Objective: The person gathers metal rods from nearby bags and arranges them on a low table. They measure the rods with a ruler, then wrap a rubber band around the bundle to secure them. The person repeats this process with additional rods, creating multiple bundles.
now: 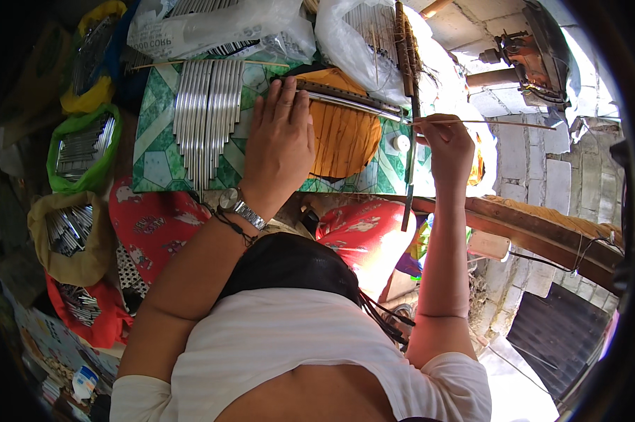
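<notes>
My left hand (pixel 282 137) lies flat with fingers stretched out. Its fingertips rest at the left end of a dark strip with holes (pixel 345 93) and a slim metal tube (pixel 359 103). Beneath these is an orange-brown rounded piece with dark lines (pixel 342 141). Near the tube's right end, my right hand (pixel 449 144) pinches a thin wooden stick (pixel 507 123) that points out to the right. Left of my left hand, metal tubes of graded length (pixel 208 105) lie side by side in two tapering groups. A small white round cap (pixel 401 143) sits near my right hand.
A green marble-patterned tabletop (pixel 155 169) carries the work. Clear plastic bags (pixel 226 32) of tubes lie along its far side. At left stand green (pixel 57 165), beige (pixel 43 243) and red (pixel 110 323) bags of metal tubes. A long dark rod (pixel 409 190) overhangs the near edge.
</notes>
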